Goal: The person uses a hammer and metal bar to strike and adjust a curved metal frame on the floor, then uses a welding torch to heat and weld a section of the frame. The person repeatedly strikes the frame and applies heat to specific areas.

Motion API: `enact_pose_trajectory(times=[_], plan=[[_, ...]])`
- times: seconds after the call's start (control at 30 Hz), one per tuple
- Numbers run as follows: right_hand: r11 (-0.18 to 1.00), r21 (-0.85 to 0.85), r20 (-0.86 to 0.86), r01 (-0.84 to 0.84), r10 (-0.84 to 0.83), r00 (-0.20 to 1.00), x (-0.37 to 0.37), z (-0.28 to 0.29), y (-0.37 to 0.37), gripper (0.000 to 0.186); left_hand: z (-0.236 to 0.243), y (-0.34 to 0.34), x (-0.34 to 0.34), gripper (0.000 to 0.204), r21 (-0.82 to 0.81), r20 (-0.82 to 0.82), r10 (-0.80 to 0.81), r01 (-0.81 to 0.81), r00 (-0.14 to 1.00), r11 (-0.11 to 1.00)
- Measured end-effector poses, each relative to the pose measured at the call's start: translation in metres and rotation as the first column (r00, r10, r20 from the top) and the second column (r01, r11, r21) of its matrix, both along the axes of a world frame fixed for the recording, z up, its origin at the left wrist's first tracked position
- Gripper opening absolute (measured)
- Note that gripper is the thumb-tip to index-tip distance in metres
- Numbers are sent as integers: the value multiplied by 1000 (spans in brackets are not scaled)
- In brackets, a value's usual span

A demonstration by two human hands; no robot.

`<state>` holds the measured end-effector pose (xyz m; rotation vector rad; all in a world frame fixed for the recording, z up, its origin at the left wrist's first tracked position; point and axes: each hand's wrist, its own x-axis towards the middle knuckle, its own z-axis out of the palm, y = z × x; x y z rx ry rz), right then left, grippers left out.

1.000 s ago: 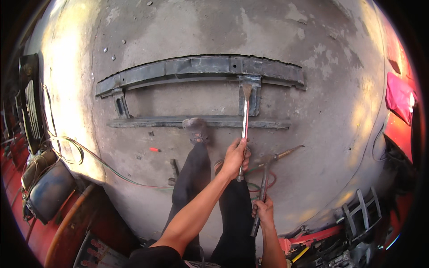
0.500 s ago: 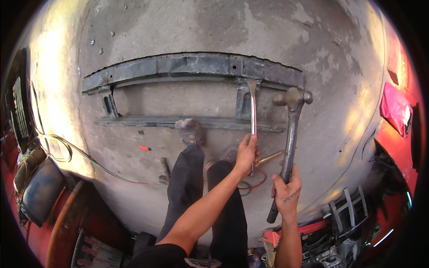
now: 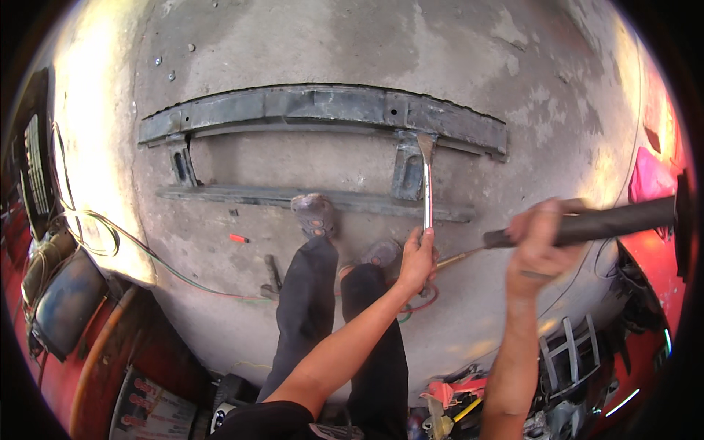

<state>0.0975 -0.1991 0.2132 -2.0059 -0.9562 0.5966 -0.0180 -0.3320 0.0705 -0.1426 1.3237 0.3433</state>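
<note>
My left hand (image 3: 417, 262) is closed around a long flat chisel (image 3: 428, 191). Its broad tip rests where the right bracket (image 3: 408, 172) meets a dark, curved metal bumper beam (image 3: 323, 106) lying on the concrete. A long, narrow metal bar (image 3: 249, 195) runs along the lower side of the brackets, and my foot in a worn shoe (image 3: 313, 213) is at it. Out to the right, my right hand (image 3: 541, 246), slightly blurred, grips a hammer (image 3: 616, 224) by its dark handle. The hammer's head is at the dark picture rim and barely shows.
Red and green hoses (image 3: 198, 287) cross the floor on the left, near a small red piece (image 3: 238, 238). A brass torch tube (image 3: 460, 257) lies between my hands. Metal frames (image 3: 574, 356) and loose parts are heaped at lower right, a rusty red panel (image 3: 121, 345) at lower left.
My right hand has swung the hammer up and to the right, from upright beside the chisel to nearly level. The chisel stays at the bracket joint in my left hand. The view has shifted slightly.
</note>
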Motion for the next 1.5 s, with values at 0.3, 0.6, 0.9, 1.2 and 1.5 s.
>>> enact_pose_trajectory(times=[0.3, 0.6, 0.9, 1.2, 1.5], plan=[[838, -544, -196, -36, -85, 977, 23, 1, -60, 23, 6, -53, -11, 30, 89, -60, -102, 107, 993, 990], [933, -360, -347, -19, -115, 931, 1, 42, -66, 23, -7, -16, 1, 32, 88, -87, -66, 74, 994, 993], [990, 141, -277, -13, 52, 960, -9, 99, -18, 44, -6, -10, 2, 31, -16, -16, 16, -17, 1000, 1000], [745, -625, 7, -231, 302, 953, 23, -57, -80, 30, 6, -4, 17, 29, 17, -4, -40, 40, 999, 999], [882, -471, -206, -22, -86, 975, 26, 29, -47, 27, 7, -21, 5, 27, 79, -13, -129, 129, 992, 988]])
